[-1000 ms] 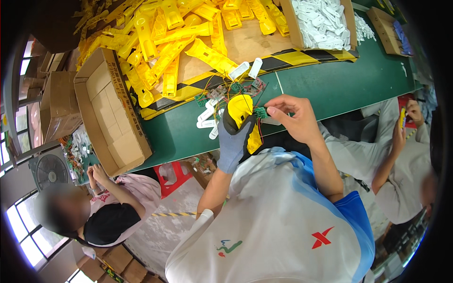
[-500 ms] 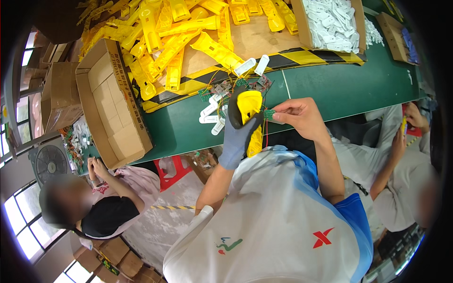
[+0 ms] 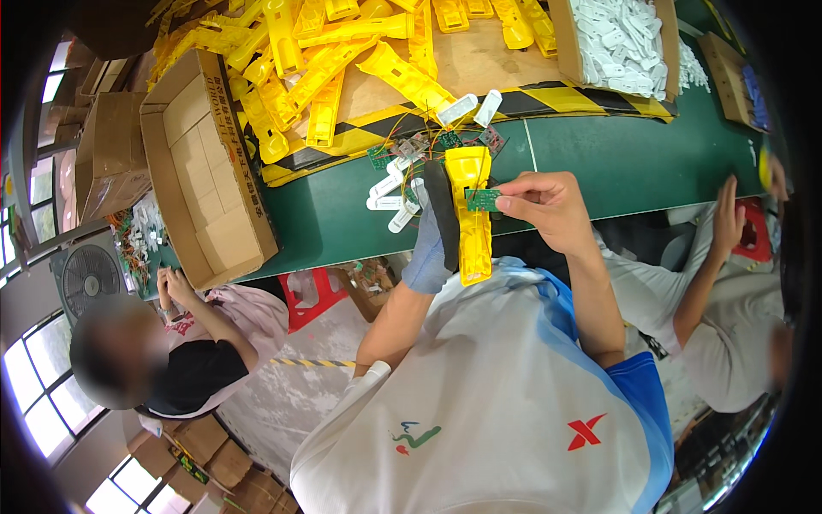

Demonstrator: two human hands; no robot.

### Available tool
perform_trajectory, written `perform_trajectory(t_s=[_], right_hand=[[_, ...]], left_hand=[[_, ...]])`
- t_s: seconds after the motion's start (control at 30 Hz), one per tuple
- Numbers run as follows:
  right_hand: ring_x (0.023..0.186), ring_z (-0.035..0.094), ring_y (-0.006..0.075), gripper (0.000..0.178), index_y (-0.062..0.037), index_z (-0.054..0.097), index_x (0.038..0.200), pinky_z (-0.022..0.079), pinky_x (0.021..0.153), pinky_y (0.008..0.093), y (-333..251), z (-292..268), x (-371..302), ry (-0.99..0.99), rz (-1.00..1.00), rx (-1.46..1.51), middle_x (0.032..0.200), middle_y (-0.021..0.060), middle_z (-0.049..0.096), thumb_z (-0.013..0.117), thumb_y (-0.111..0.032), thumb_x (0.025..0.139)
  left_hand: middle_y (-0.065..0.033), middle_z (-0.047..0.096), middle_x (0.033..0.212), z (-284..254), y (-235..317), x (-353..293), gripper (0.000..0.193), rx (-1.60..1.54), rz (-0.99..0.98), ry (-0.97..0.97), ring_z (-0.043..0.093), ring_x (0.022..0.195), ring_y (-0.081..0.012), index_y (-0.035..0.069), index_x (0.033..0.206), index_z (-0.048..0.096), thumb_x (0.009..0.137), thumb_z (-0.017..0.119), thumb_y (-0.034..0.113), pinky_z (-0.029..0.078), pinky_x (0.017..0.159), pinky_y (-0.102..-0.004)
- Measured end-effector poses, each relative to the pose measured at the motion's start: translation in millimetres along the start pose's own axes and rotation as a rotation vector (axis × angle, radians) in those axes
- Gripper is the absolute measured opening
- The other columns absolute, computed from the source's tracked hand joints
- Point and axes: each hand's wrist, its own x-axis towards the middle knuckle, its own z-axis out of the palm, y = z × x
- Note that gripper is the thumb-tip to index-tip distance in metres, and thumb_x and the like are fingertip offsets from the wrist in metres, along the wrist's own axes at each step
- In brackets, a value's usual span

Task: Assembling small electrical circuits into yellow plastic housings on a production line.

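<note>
My left hand [image 3: 433, 230], in a grey-blue glove with a black palm, holds a yellow plastic housing half [image 3: 474, 248] along its left side. The long shell stands nearly upright in view, its hollow side showing. Bare fingers of my right hand [image 3: 550, 208] pinch a small green circuit board [image 3: 482, 200] by its right end. The board lies across the upper middle of the shell; whether it touches the shell I cannot tell. Just beyond are wired circuit boards [image 3: 416, 144] in a loose tangle. White plastic pieces [image 3: 385, 203] lie left of my gloved hand.
Yellow housings [image 3: 325, 64] are heaped on a board edged with black-and-yellow tape [image 3: 548, 100]. A carton of white parts [image 3: 621, 47] stands at the far right, an open cardboard box [image 3: 201, 184] at left. Co-workers sit on both sides of the green table [image 3: 591, 163].
The yellow housing has turned so its hollow side faces the view. The green circuit board, still in my right fingers, now overlaps the shell. On the right, a co-worker's hands have moved apart.
</note>
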Motion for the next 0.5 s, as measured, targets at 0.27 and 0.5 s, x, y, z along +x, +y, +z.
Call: perform_trajectory(t_s=[0.27, 0.5], right_hand=[[0.080, 0.066, 0.0093, 0.013, 0.0060, 0.072, 0.097, 0.054, 0.073, 0.0221, 7, 4, 4, -0.003, 0.004, 0.022, 0.089, 0.0082, 0.072, 0.072, -0.001, 0.085], [0.079, 0.065, 0.0083, 0.010, 0.0058, 0.070, 0.095, 0.053, 0.072, 0.0213, 12, 6, 4, 0.000, -0.004, 0.012, 0.087, 0.0064, 0.071, 0.071, 0.000, 0.086]], left_hand=[[-0.0022, 0.057, 0.094, -1, 4, -1, 0.033, -0.162, -0.125, -0.042, 0.058, 0.083, -0.0110, 0.009, 0.120, 0.052, 0.104, 0.044, 0.036, 0.050, 0.070, -0.0269], [-0.0053, 0.059, 0.103, -22, -37, 7, 0.030, 0.300, 0.160, -0.017, 0.058, 0.090, -0.0122, 0.005, 0.126, 0.049, 0.103, 0.047, 0.025, 0.049, 0.076, -0.0267]])
